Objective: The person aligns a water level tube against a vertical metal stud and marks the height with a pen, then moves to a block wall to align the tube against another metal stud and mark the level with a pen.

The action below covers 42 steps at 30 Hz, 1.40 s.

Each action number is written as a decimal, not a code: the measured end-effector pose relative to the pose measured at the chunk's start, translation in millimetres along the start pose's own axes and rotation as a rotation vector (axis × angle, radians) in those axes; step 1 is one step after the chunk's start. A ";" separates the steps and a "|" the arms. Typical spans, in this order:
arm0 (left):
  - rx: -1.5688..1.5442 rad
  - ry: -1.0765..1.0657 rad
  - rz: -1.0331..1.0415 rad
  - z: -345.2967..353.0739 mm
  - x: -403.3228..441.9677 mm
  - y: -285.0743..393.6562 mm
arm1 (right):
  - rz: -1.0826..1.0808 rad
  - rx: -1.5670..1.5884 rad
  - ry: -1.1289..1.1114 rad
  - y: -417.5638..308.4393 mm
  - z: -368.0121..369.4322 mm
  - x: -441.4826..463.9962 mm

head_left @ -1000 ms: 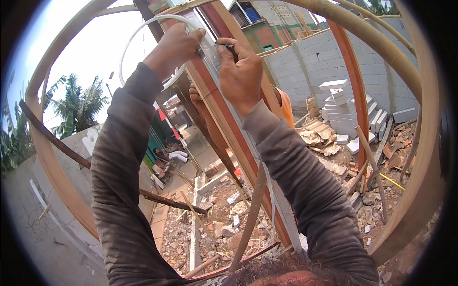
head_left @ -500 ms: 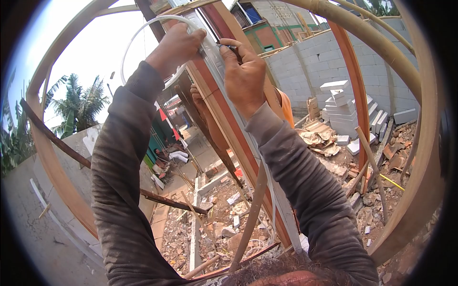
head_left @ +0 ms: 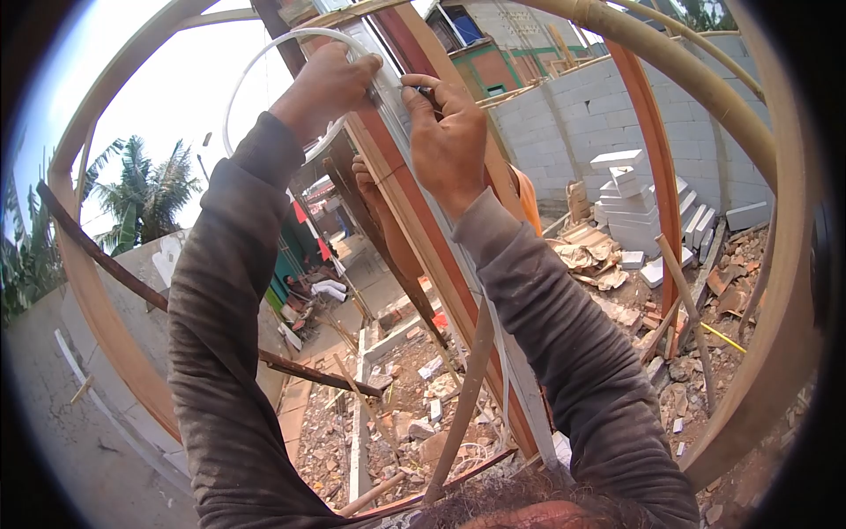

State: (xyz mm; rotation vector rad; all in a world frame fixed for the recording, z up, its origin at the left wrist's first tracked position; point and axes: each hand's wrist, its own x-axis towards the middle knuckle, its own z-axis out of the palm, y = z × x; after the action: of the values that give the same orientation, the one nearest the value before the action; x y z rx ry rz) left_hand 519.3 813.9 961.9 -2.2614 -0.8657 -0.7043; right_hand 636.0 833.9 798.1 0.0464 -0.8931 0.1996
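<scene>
My left hand [head_left: 326, 88] is closed at the upper part of a reddish wooden post [head_left: 388, 159], fingers curled against its side. A clear white hose [head_left: 231, 110] loops around that hand and runs to the post; the curled fingers press it there. A pale grey strip [head_left: 419, 189] runs down the post's face. My right hand [head_left: 448, 141] is beside the strip, thumb and forefinger pinched close to it. Something small and dark shows between those fingers, too hidden to name.
Behind the post, another person's hand [head_left: 363, 176] rests near the wood, with an orange garment [head_left: 527, 201] to the right. Bamboo poles [head_left: 679, 75] and a curved wooden frame surround me. Rubble [head_left: 423, 432] and stacked white blocks [head_left: 630, 207] lie below; a block wall stands behind.
My right hand has shifted slightly left and down along the strip, and the small dark thing in its fingers shows at a different angle. My left hand and the hose stay in place.
</scene>
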 end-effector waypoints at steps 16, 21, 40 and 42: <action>0.474 0.017 0.271 -8.4 -4.0 11.4 | 0.077 0.060 -0.041 -4.5 -6.1 2.0; 0.698 0.024 0.322 -11.6 -9.4 21.0 | 0.059 0.142 -0.009 7.2 -8.3 9.9; -0.295 0.059 -0.112 0.4 -6.8 17.9 | -0.102 -0.092 -0.007 6.2 -4.3 6.5; -0.472 0.073 -0.285 -2.7 -9.0 20.7 | -0.081 -0.085 -0.010 1.8 -4.4 5.2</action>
State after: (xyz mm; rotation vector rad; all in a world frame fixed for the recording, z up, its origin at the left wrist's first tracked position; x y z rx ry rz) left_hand 527.7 796.1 950.6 -2.5192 -1.0888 -1.2220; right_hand 642.2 837.1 799.3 0.0043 -0.9072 0.0857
